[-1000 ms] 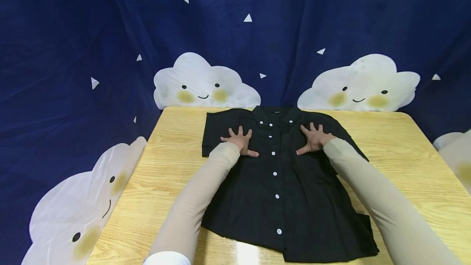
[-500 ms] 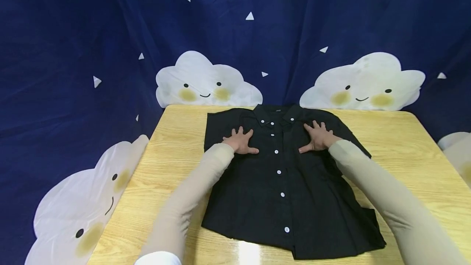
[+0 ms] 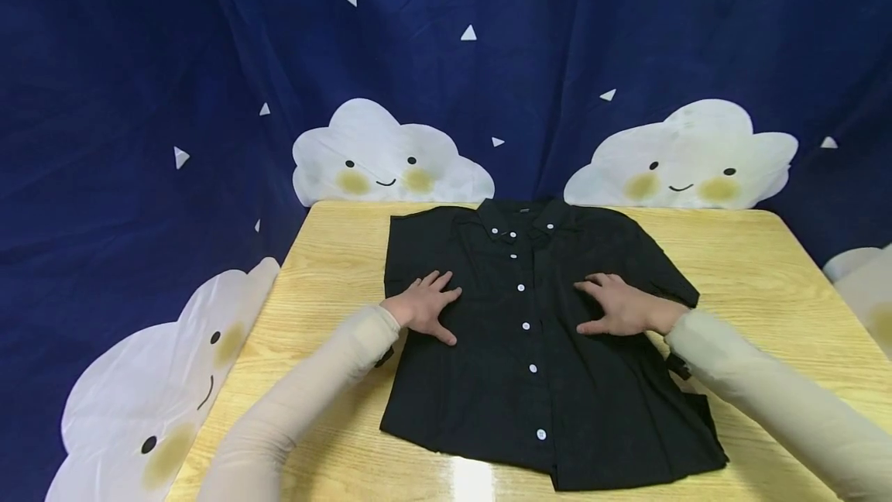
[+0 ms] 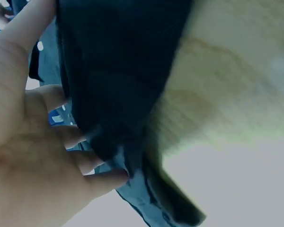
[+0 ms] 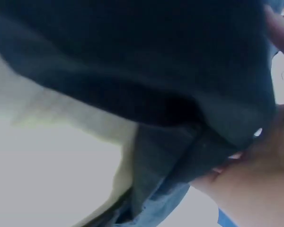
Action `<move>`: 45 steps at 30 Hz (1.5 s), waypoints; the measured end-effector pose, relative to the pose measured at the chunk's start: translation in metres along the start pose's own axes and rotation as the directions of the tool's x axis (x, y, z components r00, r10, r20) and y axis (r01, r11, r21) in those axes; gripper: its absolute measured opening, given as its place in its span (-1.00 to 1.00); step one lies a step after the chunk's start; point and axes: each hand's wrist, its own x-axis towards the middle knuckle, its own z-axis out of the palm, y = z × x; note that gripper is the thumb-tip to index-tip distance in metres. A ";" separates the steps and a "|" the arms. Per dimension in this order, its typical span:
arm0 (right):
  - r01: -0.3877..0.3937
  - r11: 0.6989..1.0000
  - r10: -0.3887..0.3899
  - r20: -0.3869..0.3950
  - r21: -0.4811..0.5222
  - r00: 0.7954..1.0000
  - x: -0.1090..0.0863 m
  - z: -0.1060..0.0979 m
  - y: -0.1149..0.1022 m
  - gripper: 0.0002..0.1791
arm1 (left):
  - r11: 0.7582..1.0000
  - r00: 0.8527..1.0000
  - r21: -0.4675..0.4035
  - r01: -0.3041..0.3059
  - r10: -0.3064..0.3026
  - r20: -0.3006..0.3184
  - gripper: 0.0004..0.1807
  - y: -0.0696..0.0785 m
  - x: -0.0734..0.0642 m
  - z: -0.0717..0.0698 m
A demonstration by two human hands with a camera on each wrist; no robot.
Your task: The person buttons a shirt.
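Observation:
A black short-sleeved button-up shirt point(image 3: 488, 378) lies face up, its collar point(image 3: 523, 215) at the far side and a row of white buttons down its front. My left hand point(image 3: 423, 307) spreads its fingers over the shirt near the base of the left sleeve point(image 3: 414, 242). Over the other side, my right hand point(image 3: 619, 307) has its fingers extended and thumb apart, close by the right sleeve point(image 3: 665, 277). In the left wrist view the fingers point(image 4: 106, 182) reach the dark cloth. In the right wrist view the shirt point(image 5: 132, 52) partly hides that hand's fingers.
The shirt lies on a light wooden table point(image 3: 327, 269) with rounded far corners. Behind and to the left hangs a dark blue curtain point(image 3: 390, 45) with white triangles and smiling clouds. The shirt's lower right hem point(image 3: 704, 440) is uneven.
Both hands have slid from the upper chest toward the person and outward, to the shirt's sides below the sleeves. The shirt's lower front has shifted slightly right since the first frame.

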 end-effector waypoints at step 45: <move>0.073 0.991 -0.079 0.047 0.109 0.996 -0.082 0.041 0.004 0.43 | 0.979 1.000 0.206 0.012 -0.014 0.010 0.34 0.029 -0.053 0.047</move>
